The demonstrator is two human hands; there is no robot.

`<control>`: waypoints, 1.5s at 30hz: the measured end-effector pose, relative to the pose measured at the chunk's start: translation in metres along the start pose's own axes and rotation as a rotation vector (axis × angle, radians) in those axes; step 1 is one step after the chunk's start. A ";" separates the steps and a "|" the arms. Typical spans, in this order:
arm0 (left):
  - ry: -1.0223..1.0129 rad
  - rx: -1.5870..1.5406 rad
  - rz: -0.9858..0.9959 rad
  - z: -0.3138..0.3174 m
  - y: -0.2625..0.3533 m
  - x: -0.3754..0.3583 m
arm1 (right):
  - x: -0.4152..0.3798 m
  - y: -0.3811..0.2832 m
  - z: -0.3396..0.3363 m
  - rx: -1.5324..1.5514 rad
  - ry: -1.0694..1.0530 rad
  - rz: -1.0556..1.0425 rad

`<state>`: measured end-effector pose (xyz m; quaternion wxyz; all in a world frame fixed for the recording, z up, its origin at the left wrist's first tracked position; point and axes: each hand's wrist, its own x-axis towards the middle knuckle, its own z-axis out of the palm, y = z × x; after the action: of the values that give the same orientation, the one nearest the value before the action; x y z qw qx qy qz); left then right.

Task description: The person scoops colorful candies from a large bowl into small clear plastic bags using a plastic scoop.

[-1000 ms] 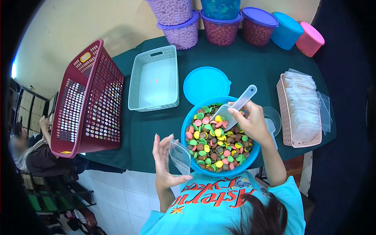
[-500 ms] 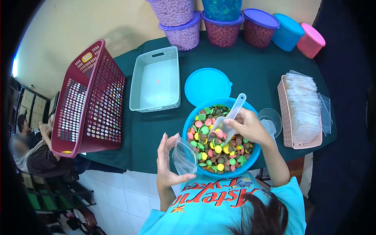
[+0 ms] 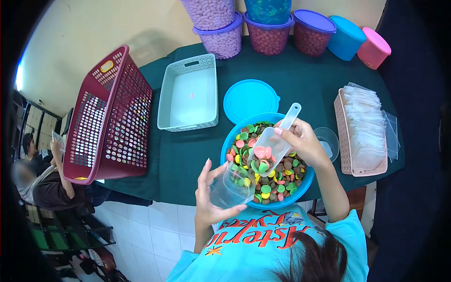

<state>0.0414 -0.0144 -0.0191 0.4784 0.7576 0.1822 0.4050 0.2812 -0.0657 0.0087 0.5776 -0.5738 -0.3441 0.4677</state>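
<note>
My left hand (image 3: 206, 204) is closed round a clear plastic pouch (image 3: 223, 191), its mouth held open toward the right. My right hand (image 3: 303, 141) grips a translucent plastic scoop (image 3: 272, 144) by the lower part of its handle. Pink and green button-shaped candies lie in the scoop, whose tip points down at the pouch's mouth. Both are over the near left part of a blue round tub (image 3: 307, 187). Brown, green, yellow and pink candies (image 3: 281, 181) fill the tub.
A blue lid (image 3: 251, 101) lies behind the tub, left of a clear round container (image 3: 334, 141). A pink basket (image 3: 344, 150) holds stacked clear pouches (image 3: 364, 127). Further left are a pale green tray (image 3: 188, 126) and maroon basket (image 3: 124, 164). Lidded tubs (image 3: 268, 40) line the back; a person (image 3: 51, 178) sits left.
The scoop has risen from the candies with some in it and tilted toward the pouch. The pouch's mouth has turned to face the scoop and opened wider.
</note>
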 end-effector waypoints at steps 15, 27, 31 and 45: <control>0.018 -0.187 -0.182 0.016 0.013 0.002 | -0.040 -0.022 0.058 -0.707 0.060 -0.665; 0.126 -0.324 -0.191 0.001 0.007 -0.002 | -0.015 -0.036 -0.001 -0.552 0.349 -0.783; 0.155 -0.257 -0.203 -0.010 0.002 -0.002 | 0.009 -0.004 -0.011 -0.752 0.161 -0.827; 0.128 -0.224 -0.215 -0.006 0.001 -0.006 | 0.023 0.002 -0.011 -0.463 -0.058 -0.578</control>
<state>0.0325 -0.0153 -0.0199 0.5880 0.6482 0.2459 0.4167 0.2991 -0.0480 0.0023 0.5308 -0.5549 -0.6049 0.2109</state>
